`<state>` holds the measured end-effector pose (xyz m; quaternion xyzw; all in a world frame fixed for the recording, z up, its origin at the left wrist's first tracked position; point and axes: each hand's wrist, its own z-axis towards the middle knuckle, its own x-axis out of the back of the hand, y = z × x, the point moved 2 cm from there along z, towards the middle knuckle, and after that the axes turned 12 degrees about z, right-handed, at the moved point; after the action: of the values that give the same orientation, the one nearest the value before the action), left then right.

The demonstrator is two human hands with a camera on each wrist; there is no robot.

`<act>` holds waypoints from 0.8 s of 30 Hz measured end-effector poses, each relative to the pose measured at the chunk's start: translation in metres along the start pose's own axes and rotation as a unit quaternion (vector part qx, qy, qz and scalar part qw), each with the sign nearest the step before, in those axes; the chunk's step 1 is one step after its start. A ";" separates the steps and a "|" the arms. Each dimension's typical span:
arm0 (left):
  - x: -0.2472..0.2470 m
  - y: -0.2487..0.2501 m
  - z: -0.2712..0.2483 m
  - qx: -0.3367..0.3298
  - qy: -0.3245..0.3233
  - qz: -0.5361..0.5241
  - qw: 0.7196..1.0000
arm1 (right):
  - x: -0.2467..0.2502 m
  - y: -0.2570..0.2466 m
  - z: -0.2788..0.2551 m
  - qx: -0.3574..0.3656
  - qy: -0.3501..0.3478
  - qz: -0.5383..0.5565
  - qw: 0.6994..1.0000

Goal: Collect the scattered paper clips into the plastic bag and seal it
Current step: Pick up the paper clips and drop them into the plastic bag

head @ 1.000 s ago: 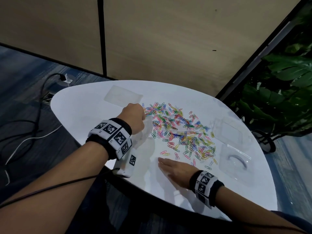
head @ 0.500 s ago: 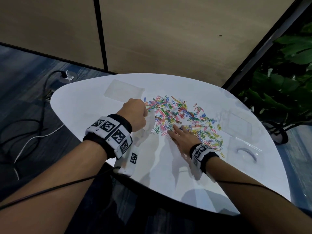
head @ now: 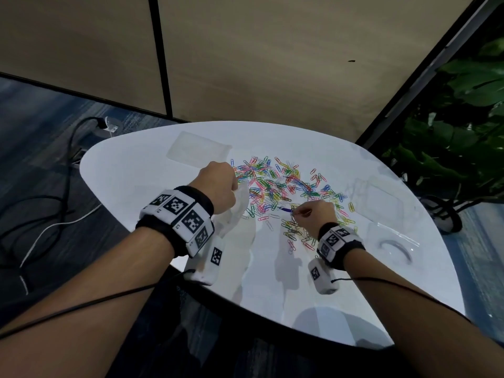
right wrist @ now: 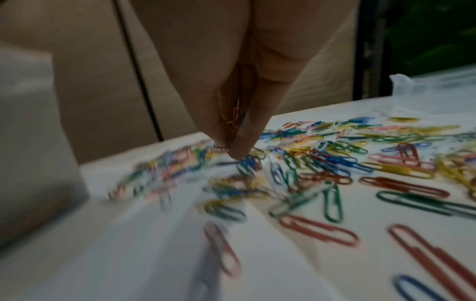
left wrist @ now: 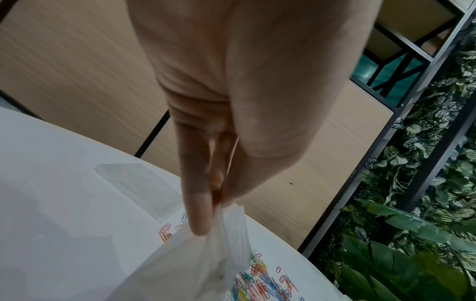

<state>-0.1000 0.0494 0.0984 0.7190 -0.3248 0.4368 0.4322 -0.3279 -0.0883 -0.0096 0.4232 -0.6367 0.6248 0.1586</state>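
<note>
Our left hand [head: 218, 186] pinches the top edge of the bag [head: 237, 208] between fingers [left wrist: 198, 213] and thumb, holding it up off the table [head: 136, 181] at the left edge of the clips [head: 275, 186]. The bag hangs down from the pinch, clear and crumpled; from the left wrist view its mouth sits just beside the nearest clips, and we cannot tell whether anything is inside.

Our right hand [head: 316, 214] is bunched over the near side of the pile, fingertips [right wrist: 242, 146] drawn together on a small cluster of clips, a few of them caught up between the fingers and the tips right at the clips lying on the table. The two hands are apart, with a patch of pile between them.

The clips, in many colours, lie spread across the middle of the table, thickest toward the far side, with strays trailing near and right.

A flat clear sheet [head: 199, 148] lies far left of the pile. Two clear trays [head: 381, 200] sit on the right side of the table, the nearer one [head: 392, 246] holding a curved piece. A leafy plant [head: 458, 132] stands beyond the table's right edge.
</note>
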 end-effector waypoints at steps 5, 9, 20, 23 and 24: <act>0.002 0.002 -0.001 -0.008 -0.009 0.007 1.000 | 0.024 -0.046 -0.026 -0.026 -0.029 0.383 0.923; 0.001 0.002 -0.004 -0.009 -0.008 -0.021 1.000 | -0.001 -0.094 -0.056 -0.004 -0.068 0.527 0.847; 0.003 -0.001 -0.009 -0.020 -0.011 -0.049 0.999 | -0.057 -0.121 -0.063 0.093 -0.089 0.157 0.979; 0.002 0.002 -0.009 -0.029 -0.016 -0.030 0.999 | -0.048 -0.131 -0.065 0.153 -0.154 0.066 0.974; 0.003 0.002 -0.009 -0.030 -0.010 -0.024 0.999 | -0.043 -0.132 -0.066 0.157 -0.156 0.092 0.971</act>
<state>-0.1034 0.0566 0.1038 0.7180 -0.3246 0.4086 0.4607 -0.2267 0.0060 0.0574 0.4743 -0.5839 0.6552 -0.0696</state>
